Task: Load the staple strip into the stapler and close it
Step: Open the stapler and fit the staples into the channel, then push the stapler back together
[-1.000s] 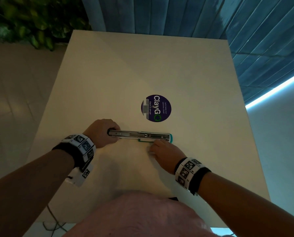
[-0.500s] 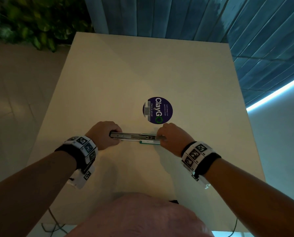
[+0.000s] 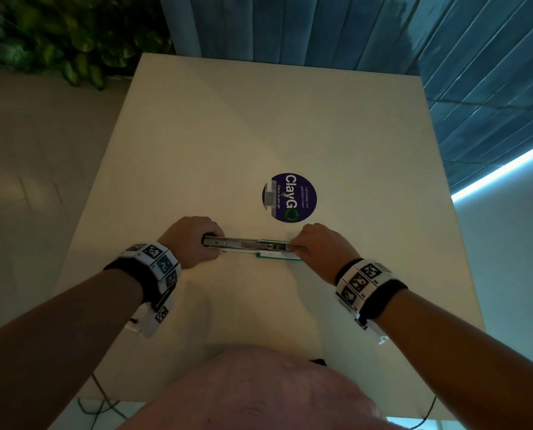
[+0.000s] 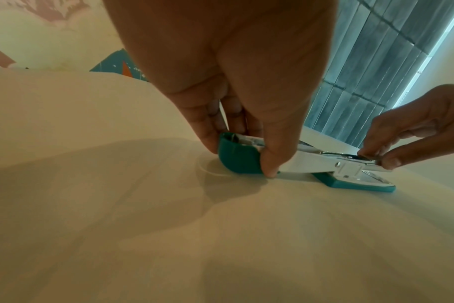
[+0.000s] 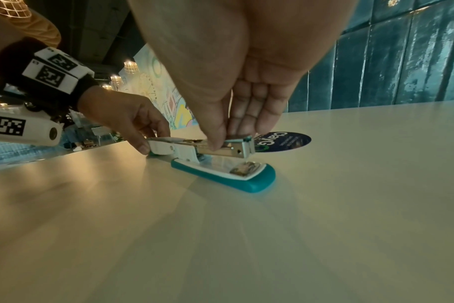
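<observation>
A teal and white stapler lies opened out flat on the cream table. My left hand grips its teal cover end, thumb on the near side and fingers behind. The metal magazine stands above the teal base. My right hand pinches the magazine's front end from above, with the thumb on top. A thin silvery staple strip appears to lie in the channel under those fingertips; its far end is hidden.
A round purple ClayGo sticker lies just beyond the stapler. Teal wall panels stand behind the table's far edge, and green plants at the far left. My knee shows below the near edge.
My right hand has risen from the table in front of the stapler to the front end of the magazine and stays pinched there. My left hand keeps its hold on the cover.
</observation>
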The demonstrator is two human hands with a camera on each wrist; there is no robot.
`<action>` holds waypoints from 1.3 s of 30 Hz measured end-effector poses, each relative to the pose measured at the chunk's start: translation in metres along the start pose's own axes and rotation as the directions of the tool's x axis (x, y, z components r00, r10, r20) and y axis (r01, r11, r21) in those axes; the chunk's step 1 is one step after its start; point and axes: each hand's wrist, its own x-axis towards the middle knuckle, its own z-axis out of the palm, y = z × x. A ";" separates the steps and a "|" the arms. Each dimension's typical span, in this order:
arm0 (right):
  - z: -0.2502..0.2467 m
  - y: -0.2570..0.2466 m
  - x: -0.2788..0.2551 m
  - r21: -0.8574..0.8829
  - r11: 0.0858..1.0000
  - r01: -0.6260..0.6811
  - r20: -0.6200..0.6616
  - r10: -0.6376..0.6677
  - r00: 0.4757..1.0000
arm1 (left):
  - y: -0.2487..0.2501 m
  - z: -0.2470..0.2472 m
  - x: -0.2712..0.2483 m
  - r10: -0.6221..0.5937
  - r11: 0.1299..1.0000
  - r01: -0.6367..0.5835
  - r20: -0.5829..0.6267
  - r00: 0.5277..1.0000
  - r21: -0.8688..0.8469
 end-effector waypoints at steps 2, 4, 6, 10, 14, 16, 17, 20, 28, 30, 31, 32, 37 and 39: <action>0.000 0.002 -0.001 0.006 1.000 -0.009 0.004 0.009 1.000 | -0.001 0.000 0.000 -0.002 1.000 0.002 0.004 1.000 0.000; 0.003 0.004 -0.003 0.018 0.999 -0.030 -0.005 0.030 1.000 | -0.002 0.000 0.000 0.004 1.000 -0.004 0.005 1.000 0.006; 0.007 0.009 -0.008 0.075 0.995 -0.059 -0.038 0.063 0.997 | -0.001 0.001 -0.001 0.013 1.000 -0.013 0.003 1.000 0.013; 0.017 0.018 -0.015 0.188 0.970 -0.155 -0.060 0.169 0.984 | 0.000 0.003 -0.003 0.025 1.000 -0.025 -0.019 0.999 0.003; 0.019 0.020 -0.011 0.275 0.942 -0.193 -0.039 0.212 0.977 | -0.007 0.002 -0.004 0.018 1.000 -0.018 -0.057 0.998 -0.006; 0.019 0.022 -0.009 0.281 0.940 -0.194 -0.027 0.209 0.977 | -0.006 -0.003 -0.006 0.016 0.998 -0.021 -0.084 0.996 -0.056; 0.019 0.023 -0.008 0.276 0.942 -0.193 -0.023 0.207 0.978 | -0.004 -0.006 -0.008 0.027 0.995 -0.037 -0.111 0.993 -0.095; 0.020 0.025 -0.008 0.278 0.942 -0.189 -0.024 0.204 0.979 | 0.015 -0.018 -0.013 0.104 0.964 -0.144 -0.179 0.978 -0.224; 0.020 0.027 -0.005 0.302 0.933 -0.196 -0.029 0.215 0.976 | 0.088 0.012 0.022 0.309 0.916 -0.323 -0.093 0.946 -0.239; 0.019 0.026 -0.005 0.310 0.930 -0.198 -0.031 0.218 0.976 | 0.097 0.024 0.031 0.341 0.928 -0.342 -0.029 0.940 -0.146; 0.020 0.029 -0.006 0.319 0.926 -0.202 -0.031 0.223 0.974 | 0.101 0.032 0.037 0.345 0.933 -0.342 0.008 0.939 -0.115; 0.021 0.028 -0.006 0.323 0.926 -0.196 -0.035 0.219 0.975 | 0.102 0.035 0.038 0.343 0.937 -0.339 0.035 0.939 -0.085; 0.023 0.031 -0.006 0.318 0.930 -0.181 -0.055 0.209 0.976 | 0.106 0.034 0.047 0.346 0.938 -0.347 0.120 0.930 -0.015; 0.023 0.032 -0.005 0.309 0.935 -0.173 -0.049 0.198 0.979 | 0.108 0.033 0.049 0.346 0.936 -0.352 0.148 0.926 0.018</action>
